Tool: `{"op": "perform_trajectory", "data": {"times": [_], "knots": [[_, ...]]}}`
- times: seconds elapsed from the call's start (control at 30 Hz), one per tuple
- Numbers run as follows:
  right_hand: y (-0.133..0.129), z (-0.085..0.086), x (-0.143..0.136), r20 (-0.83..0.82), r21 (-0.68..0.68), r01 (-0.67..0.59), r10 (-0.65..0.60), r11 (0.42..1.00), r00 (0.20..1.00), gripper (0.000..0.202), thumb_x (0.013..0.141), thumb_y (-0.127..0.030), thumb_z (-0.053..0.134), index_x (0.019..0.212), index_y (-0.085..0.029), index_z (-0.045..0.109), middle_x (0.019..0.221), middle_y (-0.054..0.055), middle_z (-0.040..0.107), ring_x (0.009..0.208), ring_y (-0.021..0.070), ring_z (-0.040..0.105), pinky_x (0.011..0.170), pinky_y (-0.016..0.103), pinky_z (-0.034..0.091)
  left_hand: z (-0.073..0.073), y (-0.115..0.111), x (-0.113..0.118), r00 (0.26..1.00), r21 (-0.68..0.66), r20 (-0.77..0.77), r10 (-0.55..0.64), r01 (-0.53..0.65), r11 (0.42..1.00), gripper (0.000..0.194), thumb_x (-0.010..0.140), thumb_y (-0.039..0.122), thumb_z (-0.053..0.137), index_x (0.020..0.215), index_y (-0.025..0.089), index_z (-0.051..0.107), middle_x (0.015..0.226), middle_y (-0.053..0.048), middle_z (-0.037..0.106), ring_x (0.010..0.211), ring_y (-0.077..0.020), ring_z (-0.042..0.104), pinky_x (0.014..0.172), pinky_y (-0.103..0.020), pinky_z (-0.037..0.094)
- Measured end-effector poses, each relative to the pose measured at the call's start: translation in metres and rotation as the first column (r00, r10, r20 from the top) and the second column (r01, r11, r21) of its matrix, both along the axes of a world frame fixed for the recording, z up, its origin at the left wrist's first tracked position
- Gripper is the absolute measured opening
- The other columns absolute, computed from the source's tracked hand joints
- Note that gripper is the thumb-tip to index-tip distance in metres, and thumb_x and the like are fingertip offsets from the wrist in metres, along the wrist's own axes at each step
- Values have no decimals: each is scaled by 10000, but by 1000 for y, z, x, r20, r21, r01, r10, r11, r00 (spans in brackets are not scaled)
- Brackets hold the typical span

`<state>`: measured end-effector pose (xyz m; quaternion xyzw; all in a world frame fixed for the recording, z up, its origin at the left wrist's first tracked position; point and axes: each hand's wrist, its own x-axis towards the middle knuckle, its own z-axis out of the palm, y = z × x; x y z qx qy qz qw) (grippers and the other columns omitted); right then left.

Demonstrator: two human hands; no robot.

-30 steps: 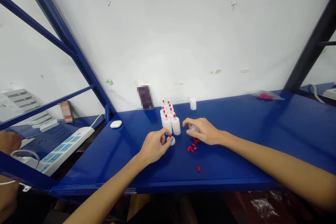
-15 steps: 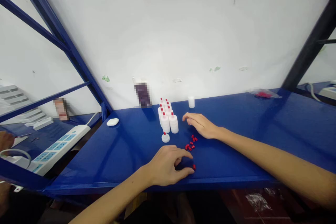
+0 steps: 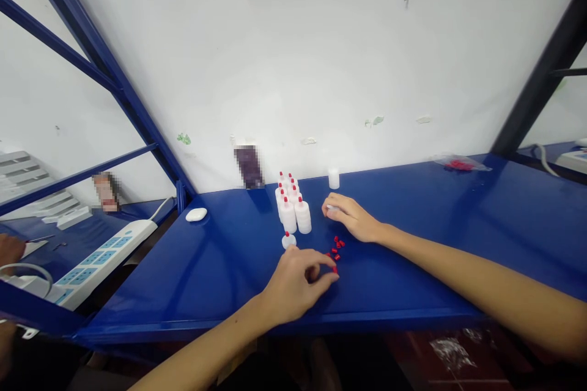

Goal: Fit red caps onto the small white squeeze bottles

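Between the thumb and forefinger of my left hand [image 3: 296, 284] is a small red cap [image 3: 335, 269], pinched just above the table. Several more red caps [image 3: 337, 244] lie loose beyond those fingertips. My right hand [image 3: 352, 218] rests behind them with its fingers curled together; a whitish bit shows in its grip, too small to name. Left of that hand stand two rows of white stacked bottle-top pieces [image 3: 302, 220] with red tips. One single white top with a red tip [image 3: 288, 240] sits in front of them, partly behind my left hand.
A white cylinder [image 3: 334, 179] stands near the wall. A clear bag [image 3: 461, 164] with red pieces lies at the far right of the blue table [image 3: 220, 269]. On the left are a white oval case [image 3: 196, 214], a power strip [image 3: 98, 264], and another person's hand [image 3: 11, 248].
My left hand has closed on the red cap and moved it away from the table's front edge toward the other caps. My right hand has shifted slightly right, its fingers curling in.
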<state>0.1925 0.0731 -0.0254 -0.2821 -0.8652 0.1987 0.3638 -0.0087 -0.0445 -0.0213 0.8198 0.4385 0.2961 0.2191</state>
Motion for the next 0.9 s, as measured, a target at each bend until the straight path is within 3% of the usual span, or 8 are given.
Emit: {"op": "perform_trajectory", "data": {"times": [0.07,0.13,0.23,0.37,0.53,0.67,0.8,0.9], "knots": [[-8,3,-2,27,84,-45,42,996,999,284,952,-367,390,791,-186,538,785,31,520,741,184,475,723,322,366,-1,3,1,975,-71,187,121,-109,991,127,853,311,678,909,198,691,569,55,547,528,-85,510,612,-220,415],[-19,6,-5,85,160,-107,94,981,992,305,949,-390,392,764,-187,523,761,30,518,720,181,466,697,315,357,-1,6,1,924,-174,335,182,-129,976,164,859,329,666,916,177,641,570,55,554,487,-87,547,529,-199,421],[-32,9,-11,141,217,-189,161,958,977,334,951,-406,365,753,-185,519,808,47,555,714,177,482,666,302,349,-4,7,1,872,-235,451,188,-87,968,211,865,361,660,922,168,594,615,45,579,453,-98,597,447,-180,418],[-37,8,-14,187,221,-237,197,946,962,395,968,-449,307,762,-186,518,723,29,559,647,164,474,644,298,335,-8,5,2,849,-172,516,118,-32,985,193,888,348,642,945,167,607,648,39,576,458,-90,610,441,-169,439],[-40,9,-15,199,232,-236,191,944,961,467,975,-509,282,715,-185,495,658,11,522,587,144,432,619,289,314,-10,6,1,861,-123,506,55,9,992,151,925,324,592,947,175,606,703,26,583,457,-73,590,425,-167,432],[-44,12,-17,187,188,-246,212,951,959,447,992,-431,334,666,-174,500,647,4,515,587,126,450,612,269,323,-9,7,2,912,21,411,-1,-8,1000,97,942,252,551,946,187,623,693,22,606,541,-86,582,541,-204,459],[-46,12,-18,177,173,-214,184,961,967,395,973,-341,369,649,-170,515,625,2,527,572,119,466,605,260,329,-6,7,4,959,252,266,100,-170,953,52,882,179,617,905,197,660,707,17,609,657,-118,549,688,-272,416],[-48,10,-17,173,136,-205,181,969,968,311,953,-311,378,708,-179,516,624,-7,546,555,119,476,587,253,322,-4,6,4,974,384,182,138,-200,901,83,859,184,659,920,216,704,685,17,607,695,-139,544,711,-301,362]]}}
